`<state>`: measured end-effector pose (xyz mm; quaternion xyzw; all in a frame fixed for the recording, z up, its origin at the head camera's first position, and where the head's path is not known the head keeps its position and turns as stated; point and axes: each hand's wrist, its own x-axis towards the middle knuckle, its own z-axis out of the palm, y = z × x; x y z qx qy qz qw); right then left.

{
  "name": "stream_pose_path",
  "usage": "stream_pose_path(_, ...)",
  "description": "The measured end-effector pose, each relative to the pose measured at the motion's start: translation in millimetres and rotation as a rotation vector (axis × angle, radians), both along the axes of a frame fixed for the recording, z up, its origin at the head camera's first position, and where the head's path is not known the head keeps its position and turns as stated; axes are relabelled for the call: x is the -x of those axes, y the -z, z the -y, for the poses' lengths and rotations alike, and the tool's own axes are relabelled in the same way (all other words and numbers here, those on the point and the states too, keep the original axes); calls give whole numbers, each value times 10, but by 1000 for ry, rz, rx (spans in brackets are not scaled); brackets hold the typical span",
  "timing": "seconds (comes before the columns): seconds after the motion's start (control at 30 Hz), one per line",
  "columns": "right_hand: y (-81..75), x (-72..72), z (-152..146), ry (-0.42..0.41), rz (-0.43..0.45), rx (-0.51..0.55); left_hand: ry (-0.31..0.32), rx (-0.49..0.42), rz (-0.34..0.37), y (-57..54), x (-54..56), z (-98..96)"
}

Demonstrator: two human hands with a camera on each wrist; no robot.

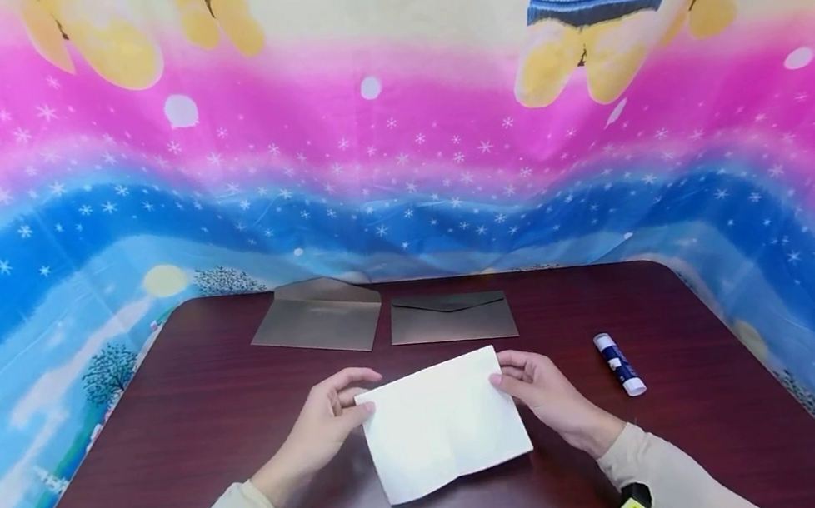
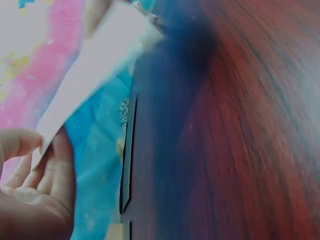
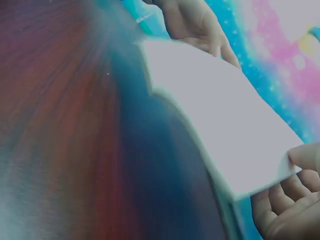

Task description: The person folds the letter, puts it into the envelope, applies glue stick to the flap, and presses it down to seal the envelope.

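Both hands hold up a white sheet of paper [image 1: 443,430] above the table, tilted, with a slight crease or bend at its middle. The left hand [image 1: 324,418] pinches its left edge near the upper corner, thumb in front and fingers behind. At the right edge, the right hand [image 1: 548,397] pinches it the same way. In the left wrist view the left thumb [image 2: 20,142] presses the paper [image 2: 95,65] against the fingers. The right wrist view shows the right thumb [image 3: 306,156] on a corner of the paper [image 3: 215,110].
Behind the paper on the dark red-brown table [image 1: 195,446] lie a grey-brown envelope [image 1: 317,324] with its flap raised and another envelope [image 1: 453,324] with its flap folded down. A glue stick [image 1: 620,365] lies on the right. A patterned cloth [image 1: 397,163] hangs behind the table.
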<state>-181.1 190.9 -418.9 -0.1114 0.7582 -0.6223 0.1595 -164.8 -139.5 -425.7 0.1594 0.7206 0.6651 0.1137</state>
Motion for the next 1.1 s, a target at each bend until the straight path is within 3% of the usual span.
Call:
stream_pose_path(0.13,-127,-20,57,-2,-159,-56,99,73,-54,-37,-30,-74)
stream_pose_path(0.3,-289,-50,166,-68,-376,-165,203,171,-54,-142,-69,-244)
stream_pose_path(0.43,-382,-77,302,-75,-471,-258,272,216,-57,-180,-94,-386)
stream_pose_path(0.57,-439,-106,392,-26,-539,-322,279,176,-20,-169,-111,-477)
stream_pose_path(0.73,-433,-102,310,128,-613,-369,156,129,15,-130,-74,-459)
stream_pose_path(0.83,-389,-50,217,195,-592,-302,53,98,20,-107,-35,-400)
stream_pose_path(0.9,-342,-14,172,198,-540,-236,-10,62,43,-102,-17,-369)
stream_pose_path(1.0,-257,9,137,123,-391,-130,-72,10,90,-99,-2,-358)
stream_pose_path(1.1,-173,-1,129,7,-201,-67,-89,-15,116,-99,-5,-390)
